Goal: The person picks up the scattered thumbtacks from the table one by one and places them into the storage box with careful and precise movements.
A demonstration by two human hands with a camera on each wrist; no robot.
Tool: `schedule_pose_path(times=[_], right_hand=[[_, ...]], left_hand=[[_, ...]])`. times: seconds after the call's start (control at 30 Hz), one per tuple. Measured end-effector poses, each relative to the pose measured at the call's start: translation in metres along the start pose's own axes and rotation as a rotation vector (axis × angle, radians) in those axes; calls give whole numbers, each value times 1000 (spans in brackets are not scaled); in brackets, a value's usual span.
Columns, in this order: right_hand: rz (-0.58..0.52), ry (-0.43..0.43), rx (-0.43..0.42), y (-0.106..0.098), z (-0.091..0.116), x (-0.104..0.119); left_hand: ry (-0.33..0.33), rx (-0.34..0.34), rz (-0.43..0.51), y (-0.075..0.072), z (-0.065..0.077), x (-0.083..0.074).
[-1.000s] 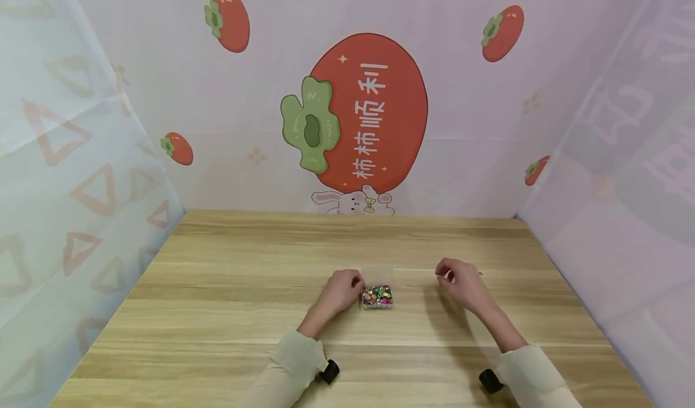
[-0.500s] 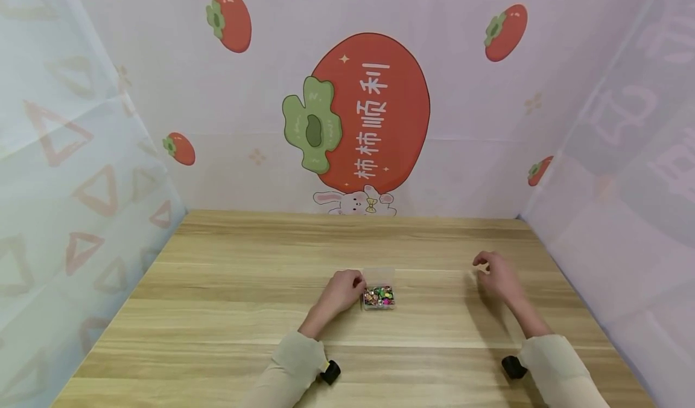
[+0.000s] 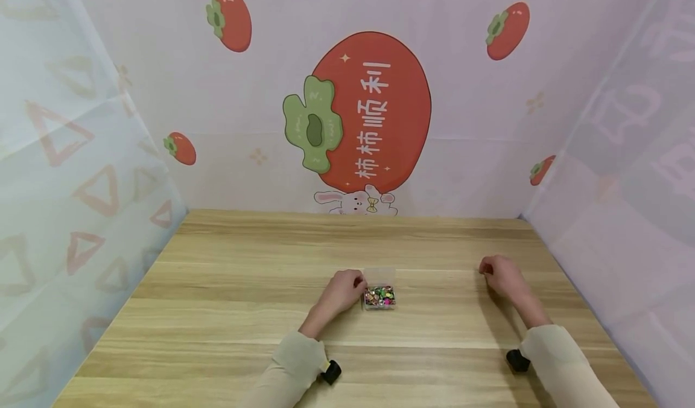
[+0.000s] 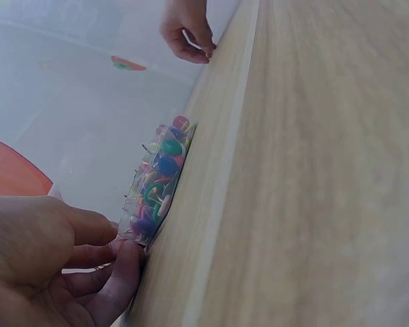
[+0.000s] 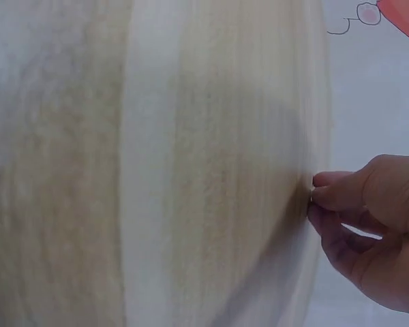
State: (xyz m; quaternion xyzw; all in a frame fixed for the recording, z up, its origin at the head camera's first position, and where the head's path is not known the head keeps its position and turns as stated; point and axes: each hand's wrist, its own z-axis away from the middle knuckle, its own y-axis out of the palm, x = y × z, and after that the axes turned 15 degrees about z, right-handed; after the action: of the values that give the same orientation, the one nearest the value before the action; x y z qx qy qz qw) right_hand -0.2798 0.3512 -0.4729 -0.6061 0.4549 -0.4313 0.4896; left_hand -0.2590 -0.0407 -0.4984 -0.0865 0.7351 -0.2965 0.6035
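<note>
A small clear plastic box (image 3: 380, 298) full of colourful thumbtacks (image 4: 165, 165) stands on the wooden table, its clear lid lying back behind it. My left hand (image 3: 342, 290) pinches the box's left edge between thumb and fingers. Well to the right, low over the tabletop, is my right hand (image 3: 506, 277). Its thumb and fingertips meet on a tiny gold-coloured thumbtack (image 4: 210, 54), mostly hidden by the fingers. In the right wrist view those fingertips (image 5: 322, 196) are just at the table surface.
The wood-grain tabletop (image 3: 244, 257) runs back to a printed cloth wall (image 3: 467, 172) with red persimmons. Cloth side walls rise at left and right. A small black device (image 3: 330, 372) sits on each sleeved wrist.
My right hand has moved right, away from the box, and its fingertips have closed on the small gold thumbtack that lay there. The left hand keeps its place at the box.
</note>
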Motion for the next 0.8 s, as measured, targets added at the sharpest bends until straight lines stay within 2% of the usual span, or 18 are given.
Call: schedule_pose_path(times=[0.2, 0.4, 0.6, 0.8], right_hand=[[23, 26, 14, -2, 0, 3], [-10, 5, -61, -3, 4, 11], [-55, -23, -163, -6, 6, 32], [-118, -63, -167, -9, 7, 62]], left_hand=[[-4, 2, -5, 0, 0, -1], [-24, 13, 9, 0, 1, -1], [-22, 8, 11, 0, 2, 0], [-11, 5, 3, 1, 1, 0]])
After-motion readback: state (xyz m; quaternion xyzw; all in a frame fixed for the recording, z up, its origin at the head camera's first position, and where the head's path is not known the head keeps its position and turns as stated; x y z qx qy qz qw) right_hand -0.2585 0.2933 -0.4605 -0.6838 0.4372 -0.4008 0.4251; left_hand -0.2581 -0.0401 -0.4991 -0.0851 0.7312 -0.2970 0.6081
